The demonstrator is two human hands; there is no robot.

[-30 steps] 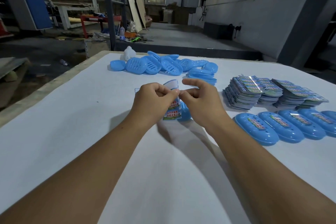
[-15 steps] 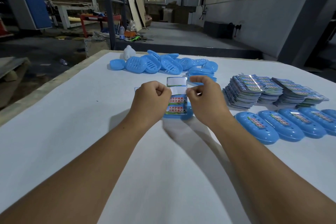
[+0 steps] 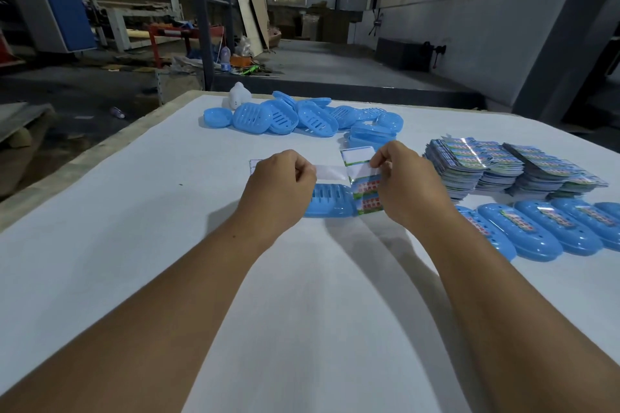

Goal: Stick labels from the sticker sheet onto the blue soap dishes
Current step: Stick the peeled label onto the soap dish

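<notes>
My left hand (image 3: pixel 280 184) pinches one end of a label strip (image 3: pixel 330 172), seen from its pale back, that stretches toward the sticker sheet (image 3: pixel 364 184). My right hand (image 3: pixel 406 179) pinches that sheet at its right edge and holds it upright above the table. A blue soap dish (image 3: pixel 330 203) with slots lies on the white table just below and between my hands. A pile of unlabelled blue dishes (image 3: pixel 302 117) sits at the far side. Labelled dishes (image 3: pixel 536 228) lie in a row at the right.
Stacks of sticker sheets (image 3: pixel 503 166) stand at the right, behind the labelled row. A small white bottle (image 3: pixel 239 95) stands by the far pile. A scrap of paper (image 3: pixel 255 164) shows behind my left hand. The table's left edge (image 3: pixel 100 147) runs diagonally.
My hands have moved apart. The left hand has pulled a label strip leftward off the sheet, and the right hand has carried the sheet to the right, uncovering the soap dish.
</notes>
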